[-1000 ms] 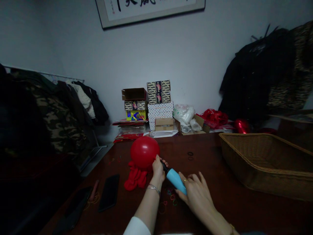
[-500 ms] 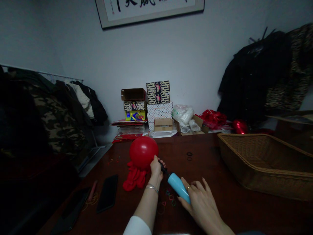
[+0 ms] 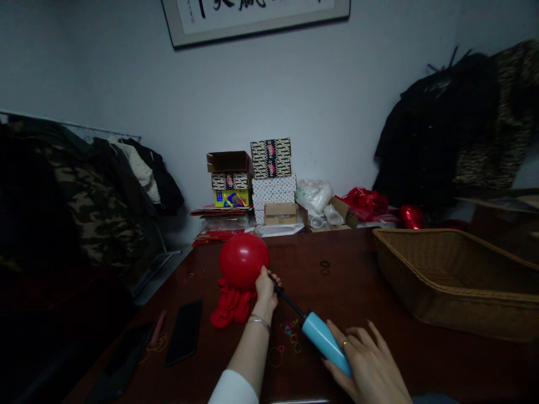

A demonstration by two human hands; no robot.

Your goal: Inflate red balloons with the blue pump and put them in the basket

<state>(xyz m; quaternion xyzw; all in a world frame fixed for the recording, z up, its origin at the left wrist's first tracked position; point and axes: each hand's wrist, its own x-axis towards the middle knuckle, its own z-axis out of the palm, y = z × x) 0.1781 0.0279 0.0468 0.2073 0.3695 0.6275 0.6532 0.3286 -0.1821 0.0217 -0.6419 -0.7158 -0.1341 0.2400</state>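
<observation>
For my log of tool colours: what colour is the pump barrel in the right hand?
Light blue: the pump barrel shows best in the head view.

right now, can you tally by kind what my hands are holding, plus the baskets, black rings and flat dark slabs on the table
Inflated red balloon: 1
Blue pump: 1
Wicker basket: 1
Black rings: 2
Flat dark slabs: 2
Total: 7
</observation>
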